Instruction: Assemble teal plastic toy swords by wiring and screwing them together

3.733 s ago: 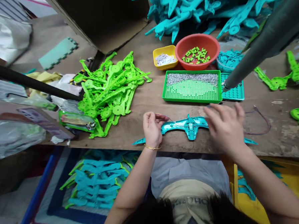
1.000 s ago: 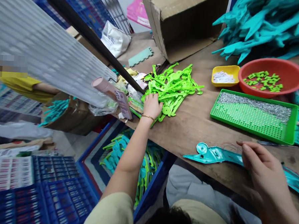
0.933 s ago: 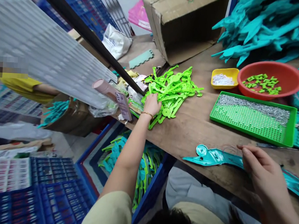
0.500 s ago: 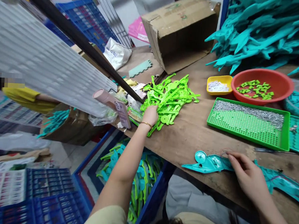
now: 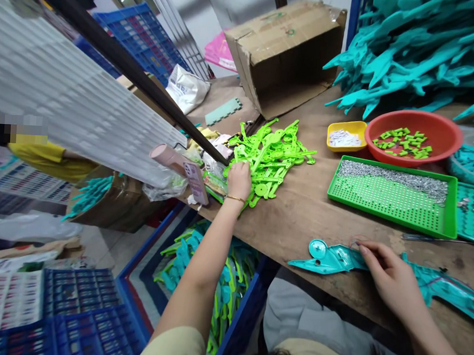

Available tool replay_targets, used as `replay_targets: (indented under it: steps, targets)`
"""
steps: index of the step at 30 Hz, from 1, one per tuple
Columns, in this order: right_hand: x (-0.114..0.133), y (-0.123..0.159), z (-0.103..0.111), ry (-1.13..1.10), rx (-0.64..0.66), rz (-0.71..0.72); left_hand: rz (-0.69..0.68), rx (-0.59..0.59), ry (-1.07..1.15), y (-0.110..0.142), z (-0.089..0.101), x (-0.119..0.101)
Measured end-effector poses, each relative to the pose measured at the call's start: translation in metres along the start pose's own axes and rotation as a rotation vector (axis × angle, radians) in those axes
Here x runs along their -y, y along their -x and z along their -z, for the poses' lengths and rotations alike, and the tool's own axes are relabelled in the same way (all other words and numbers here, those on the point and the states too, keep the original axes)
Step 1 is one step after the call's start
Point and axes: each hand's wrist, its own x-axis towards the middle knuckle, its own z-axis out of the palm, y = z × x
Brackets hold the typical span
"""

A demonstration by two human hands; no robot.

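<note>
My left hand [image 5: 239, 178] reaches to the near left side of a pile of bright green plastic parts [image 5: 280, 148]. Its fingers are curled closed on one of those long green parts, with the fingertips partly hidden. At the table's front edge lies a teal plastic shell [image 5: 336, 258], hollow side up, with a round disc at one end and thin wires along it. My right hand [image 5: 391, 275] rests over the shell's middle. Thumb and forefinger are pinched on a thin reddish wire [image 5: 353, 240] above it.
A green tray [image 5: 386, 206] of small metal pieces, a yellow dish [image 5: 346, 136] and a red bowl [image 5: 416, 138] stand at right. Teal parts [image 5: 418, 54] are heaped behind. A dark post [image 5: 146, 82], phone [image 5: 196, 181] and cardboard box [image 5: 283, 53] are left and back. A crate [image 5: 238, 310] sits below.
My left hand has turned a little and its fingers have curled in at the green pile, where a green part has shifted. My right hand stays at the teal shell.
</note>
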Motion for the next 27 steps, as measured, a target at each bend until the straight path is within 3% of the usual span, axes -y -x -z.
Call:
replay_targets:
  steps: [3,5,8,12,14,17,19,22,24,27]
  targets:
    - [0.0,0.0,0.0,-0.003,0.004,0.002,-0.004,-0.021,0.048,-0.013,0.004,0.014]
    - [0.0,0.0,0.0,-0.009,0.009,0.002,-0.096,0.061,0.089,-0.012,0.004,0.016]
    - [-0.001,0.0,-0.001,-0.011,0.014,0.007,-0.228,0.185,0.113,-0.003,-0.005,0.007]
    - [-0.004,-0.001,0.001,0.018,0.02,0.034,-0.238,0.19,0.113,0.003,-0.016,-0.007]
    - [-0.007,-0.001,0.004,0.067,0.005,0.064,-0.23,0.171,0.124,0.003,-0.011,-0.01]
    - [-0.012,-0.001,0.014,0.162,-0.021,0.142,-0.238,0.094,0.173,0.005,0.012,-0.016]
    - [-0.015,-0.001,0.022,0.206,-0.022,0.194,-0.257,-0.053,0.33,0.011,0.03,-0.025]
    - [-0.016,0.001,0.03,0.237,-0.005,0.251,-0.201,-0.258,0.806,0.023,0.044,-0.047]
    - [-0.014,0.001,0.031,0.238,-0.001,0.261,-0.078,-0.207,1.171,0.033,0.038,-0.064]
    - [-0.01,0.002,0.03,0.205,-0.021,0.254,0.185,0.069,1.505,0.053,0.01,-0.083]
